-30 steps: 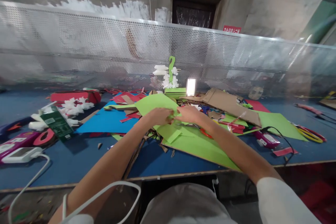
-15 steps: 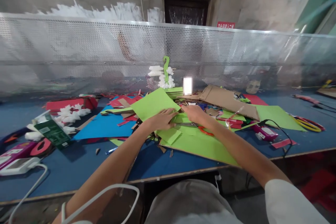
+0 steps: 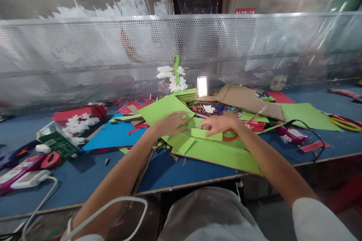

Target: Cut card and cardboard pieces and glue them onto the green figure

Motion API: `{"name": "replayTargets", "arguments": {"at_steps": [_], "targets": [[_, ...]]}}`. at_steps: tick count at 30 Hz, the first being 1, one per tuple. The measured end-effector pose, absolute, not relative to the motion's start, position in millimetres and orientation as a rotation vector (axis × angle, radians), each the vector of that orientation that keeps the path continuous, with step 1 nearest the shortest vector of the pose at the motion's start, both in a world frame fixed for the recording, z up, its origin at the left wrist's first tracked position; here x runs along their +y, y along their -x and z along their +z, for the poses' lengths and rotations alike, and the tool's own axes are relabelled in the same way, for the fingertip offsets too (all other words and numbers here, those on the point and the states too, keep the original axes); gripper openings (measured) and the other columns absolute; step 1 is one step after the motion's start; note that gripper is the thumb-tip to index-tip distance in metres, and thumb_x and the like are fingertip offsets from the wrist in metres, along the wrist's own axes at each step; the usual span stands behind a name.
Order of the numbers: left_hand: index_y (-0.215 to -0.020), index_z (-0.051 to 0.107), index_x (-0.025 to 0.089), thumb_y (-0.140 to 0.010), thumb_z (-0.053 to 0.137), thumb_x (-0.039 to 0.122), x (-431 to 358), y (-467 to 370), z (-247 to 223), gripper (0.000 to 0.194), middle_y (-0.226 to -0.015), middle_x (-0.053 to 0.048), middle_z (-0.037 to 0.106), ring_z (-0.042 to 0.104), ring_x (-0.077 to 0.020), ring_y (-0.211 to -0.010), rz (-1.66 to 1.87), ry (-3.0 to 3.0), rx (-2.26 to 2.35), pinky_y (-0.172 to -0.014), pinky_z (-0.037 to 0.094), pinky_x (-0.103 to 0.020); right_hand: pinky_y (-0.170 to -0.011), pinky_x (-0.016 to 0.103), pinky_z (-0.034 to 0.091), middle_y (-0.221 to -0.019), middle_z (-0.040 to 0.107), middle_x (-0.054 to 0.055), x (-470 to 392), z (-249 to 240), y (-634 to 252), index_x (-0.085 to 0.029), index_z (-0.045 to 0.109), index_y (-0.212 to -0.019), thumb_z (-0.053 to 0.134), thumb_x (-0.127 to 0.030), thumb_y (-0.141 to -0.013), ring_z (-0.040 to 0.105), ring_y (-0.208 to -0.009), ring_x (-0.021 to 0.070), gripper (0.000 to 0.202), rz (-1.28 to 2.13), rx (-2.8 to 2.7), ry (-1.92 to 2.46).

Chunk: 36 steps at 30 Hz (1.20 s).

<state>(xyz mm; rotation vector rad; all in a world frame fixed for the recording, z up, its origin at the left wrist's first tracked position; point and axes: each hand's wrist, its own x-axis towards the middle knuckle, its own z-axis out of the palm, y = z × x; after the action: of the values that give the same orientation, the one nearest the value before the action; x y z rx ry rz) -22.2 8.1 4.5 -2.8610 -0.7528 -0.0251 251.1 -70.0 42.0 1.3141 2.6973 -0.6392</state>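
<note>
My left hand (image 3: 174,122) lies over the lower right part of a green sheet (image 3: 161,111), its fingers spread. To its right, my right hand (image 3: 219,123) has its thumb and fingers on a small green paper strip (image 3: 202,134). Under both hands is a large green sheet (image 3: 226,158), with a small green piece (image 3: 183,145) near its left end. The orange-red scissor handle (image 3: 230,135) shows beside the strip; the blades are hidden.
A blue sheet (image 3: 113,135), a green box (image 3: 59,143) and a red case (image 3: 82,113) are on the left. Brown cardboard (image 3: 249,99) and scraps lie behind my hands. A purple device (image 3: 291,134) with a black cable sits at right. Perforated metal screen (image 3: 113,52) stands behind.
My right hand has moved slightly right and down, onto a small green strip that now covers the scissors' blades. My left hand's fingers have spread. The camera view has shifted a little.
</note>
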Motion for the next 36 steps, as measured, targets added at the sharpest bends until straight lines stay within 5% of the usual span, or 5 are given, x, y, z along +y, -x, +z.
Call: {"name": "replayTargets", "arguments": {"at_steps": [10,18,23,27,36], "targets": [[-0.087,0.079,0.019,-0.104,0.050,0.042,6,28,15,0.040,-0.159,-0.012,0.052,0.055,-0.0301,-0.141,-0.030,3.017,-0.604,-0.119,0.042,-0.043,-0.062,0.027,0.033,-0.095,0.070,0.009,-76,24,-221,-0.013,0.067,-0.122,0.078,-0.044,-0.091,0.060,-0.080,0.0207,0.045,-0.378,2.822,-1.217],[-0.083,0.079,0.019,-0.099,0.057,0.038,5,40,30,0.033,-0.156,-0.008,0.058,0.053,-0.0310,-0.144,0.093,2.841,-0.818,-0.124,0.034,-0.044,-0.070,0.029,0.038,-0.106,0.070,0.010,-75,18,-221,-0.014,0.068,-0.108,0.081,-0.042,-0.089,0.062,-0.090,0.0232,0.036,-0.341,2.881,-1.177],[-0.112,0.078,0.027,-0.094,0.064,0.045,5,42,31,0.029,-0.160,-0.005,0.053,0.050,-0.0309,-0.146,0.107,2.772,-0.920,-0.126,0.031,-0.046,-0.071,0.030,0.040,-0.109,0.071,0.011,-76,17,-218,-0.014,0.067,-0.117,0.081,-0.037,-0.090,0.064,-0.093,0.0240,0.037,-0.410,2.870,-1.210],[-0.161,0.040,0.030,-0.092,0.067,0.047,4,38,20,0.076,-0.171,-0.013,0.035,0.046,-0.0382,-0.148,0.159,2.812,-0.943,-0.122,0.034,-0.054,-0.065,0.029,0.039,-0.103,0.072,0.009,-80,20,-216,-0.015,0.065,-0.125,0.080,-0.034,-0.090,0.064,-0.086,0.0227,0.042,-0.505,2.761,-1.307],[-0.168,0.020,0.034,-0.082,0.062,0.013,8,34,4,0.098,-0.176,-0.012,0.020,0.030,-0.0377,-0.158,0.158,2.762,-0.801,-0.124,0.029,-0.054,-0.070,0.029,0.044,-0.111,0.068,0.011,-82,23,-215,-0.013,0.066,-0.116,0.076,-0.036,-0.091,0.064,-0.090,0.0229,0.035,-0.494,2.756,-1.279]]}}
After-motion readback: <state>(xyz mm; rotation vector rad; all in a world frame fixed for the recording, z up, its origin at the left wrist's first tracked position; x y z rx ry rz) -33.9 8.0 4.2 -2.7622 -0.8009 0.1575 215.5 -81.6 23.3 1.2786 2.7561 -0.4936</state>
